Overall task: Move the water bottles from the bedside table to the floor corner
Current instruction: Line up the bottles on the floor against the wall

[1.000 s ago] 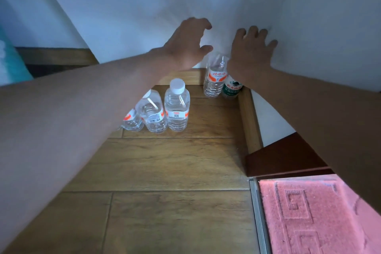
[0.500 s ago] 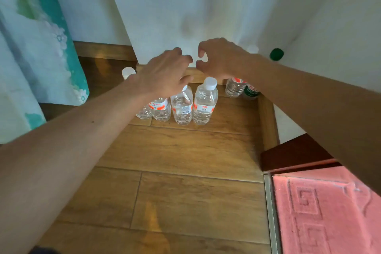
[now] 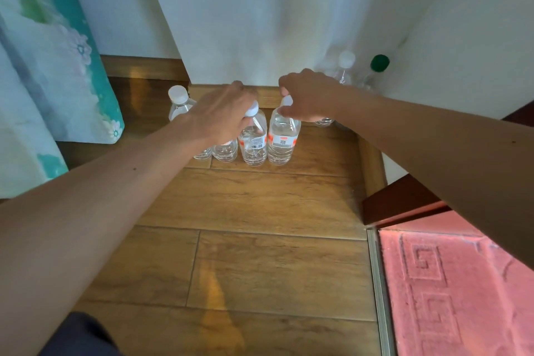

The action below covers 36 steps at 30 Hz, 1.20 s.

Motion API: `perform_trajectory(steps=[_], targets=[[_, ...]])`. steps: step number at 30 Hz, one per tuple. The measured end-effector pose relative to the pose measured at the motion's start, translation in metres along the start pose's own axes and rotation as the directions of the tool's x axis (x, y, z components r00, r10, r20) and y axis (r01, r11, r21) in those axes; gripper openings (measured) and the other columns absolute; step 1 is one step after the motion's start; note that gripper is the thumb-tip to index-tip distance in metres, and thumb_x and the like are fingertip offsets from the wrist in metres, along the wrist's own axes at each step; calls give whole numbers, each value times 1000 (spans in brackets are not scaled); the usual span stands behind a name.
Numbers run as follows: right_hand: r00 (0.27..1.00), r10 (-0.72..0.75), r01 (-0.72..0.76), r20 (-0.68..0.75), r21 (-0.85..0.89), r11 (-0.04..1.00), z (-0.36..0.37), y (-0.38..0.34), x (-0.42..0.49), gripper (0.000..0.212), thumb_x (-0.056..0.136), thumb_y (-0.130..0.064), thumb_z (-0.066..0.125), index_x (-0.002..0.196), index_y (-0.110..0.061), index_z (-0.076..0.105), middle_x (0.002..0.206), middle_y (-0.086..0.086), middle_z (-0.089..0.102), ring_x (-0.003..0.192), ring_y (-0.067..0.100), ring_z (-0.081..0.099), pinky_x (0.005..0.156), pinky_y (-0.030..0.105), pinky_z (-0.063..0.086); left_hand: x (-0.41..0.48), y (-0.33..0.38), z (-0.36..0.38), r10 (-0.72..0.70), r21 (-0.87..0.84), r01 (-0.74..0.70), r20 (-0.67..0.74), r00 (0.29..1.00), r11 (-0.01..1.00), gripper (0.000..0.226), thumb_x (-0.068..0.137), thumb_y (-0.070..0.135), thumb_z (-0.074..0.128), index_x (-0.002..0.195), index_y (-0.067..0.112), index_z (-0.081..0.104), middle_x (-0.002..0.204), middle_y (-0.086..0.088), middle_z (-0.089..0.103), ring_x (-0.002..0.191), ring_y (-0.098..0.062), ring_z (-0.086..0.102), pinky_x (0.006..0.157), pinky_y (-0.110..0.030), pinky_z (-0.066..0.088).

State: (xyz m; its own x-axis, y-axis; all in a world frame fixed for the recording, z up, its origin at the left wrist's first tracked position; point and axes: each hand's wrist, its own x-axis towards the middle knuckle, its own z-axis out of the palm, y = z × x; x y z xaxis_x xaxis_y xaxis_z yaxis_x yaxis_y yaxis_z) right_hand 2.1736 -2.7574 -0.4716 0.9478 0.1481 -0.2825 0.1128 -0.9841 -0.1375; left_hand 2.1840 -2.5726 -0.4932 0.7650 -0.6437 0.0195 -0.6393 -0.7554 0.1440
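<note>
Your right hand [image 3: 309, 95] pinches the cap of a water bottle [image 3: 281, 140]; your left hand [image 3: 222, 115] drapes over the neighbouring bottle [image 3: 252, 146], grip unclear. Full, likely heavy, thin-walled: hold the necks.

Bare forearms [image 3: 115, 196]; dark navy cloth [image 3: 78, 338], perhaps trousers, at the bottom edge.
</note>
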Motion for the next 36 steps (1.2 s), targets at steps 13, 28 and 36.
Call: perform_trajectory(steps=[13,28,36], targets=[[992,104,-98,-72,77,992,11,-8,3,35,97,-25,57,125,-5,49,123,15,51,108,34,56,74,34,40,11,-6,24,-20,-45,20,-5,1000,999,23,80,-10,67,98,3,61,95,-16,63,85,-32,60,68,-37,44],[995,-82,83,-52,27,996,2,14,-9,30,90,-13,62,120,-16,58,128,8,50,110,30,56,78,33,46,6,16,7,-132,34,131,45,990,991,40,91,20,66,66,13,36,64,0,39,70,-24,46,62,-34,33],[989,-144,143,-35,-41,989,5,21,-9,32,89,-11,66,119,-18,58,125,7,53,111,28,55,83,32,46,12,23,4,-189,46,188,34,981,981,42,94,34,62,72,9,37,75,-8,38,75,-28,46,63,-36,34]])
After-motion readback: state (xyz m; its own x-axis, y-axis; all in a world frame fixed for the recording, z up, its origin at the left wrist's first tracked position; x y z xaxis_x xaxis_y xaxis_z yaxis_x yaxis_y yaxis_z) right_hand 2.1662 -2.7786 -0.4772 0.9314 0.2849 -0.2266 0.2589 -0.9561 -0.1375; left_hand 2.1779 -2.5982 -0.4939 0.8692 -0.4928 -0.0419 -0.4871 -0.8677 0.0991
